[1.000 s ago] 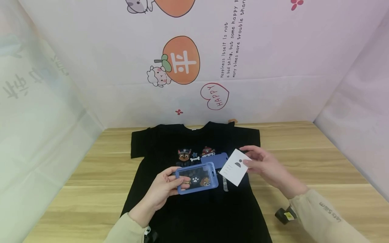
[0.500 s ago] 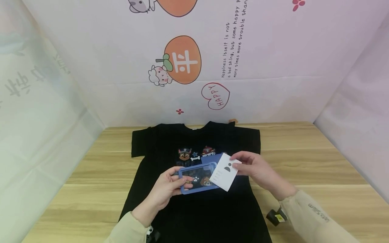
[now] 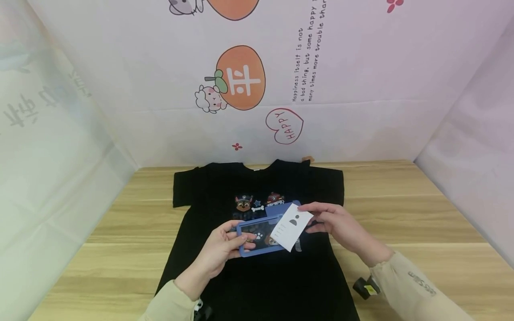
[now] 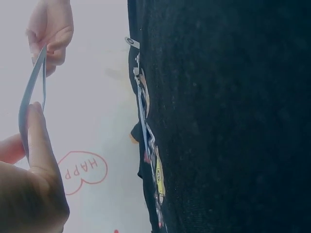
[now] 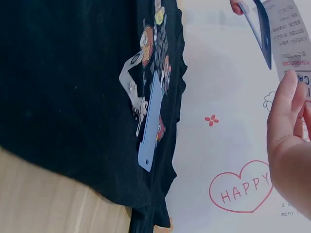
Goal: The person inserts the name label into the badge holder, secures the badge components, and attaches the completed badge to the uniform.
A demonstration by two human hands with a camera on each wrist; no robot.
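My left hand (image 3: 218, 245) grips the left end of a blue, framed ID card holder (image 3: 263, 252) with a see-through window. Its thumb lies over the window side. A white card (image 3: 287, 234) with a dark person icon and small lines of print is pinched by its upper right corner in my right hand (image 3: 337, 225). Tilted, the card overlaps the holder's right end in the head view. Print also covers the card's other face (image 5: 291, 36), seen from the right wrist. Both things are held up above a black T-shirt (image 3: 249, 285).
A flat blue panel (image 5: 153, 121) lies on the shirt's cartoon print, beside a clear strap with a snap (image 5: 129, 77). Under the shirt is a wood-grain table (image 3: 401, 214). A white printed cloth (image 3: 341, 129) stands behind, with cloth at both sides.
My right hand has brought the card leftward, from beside the holder to over its right end. The left hand and holder have shifted only slightly right.
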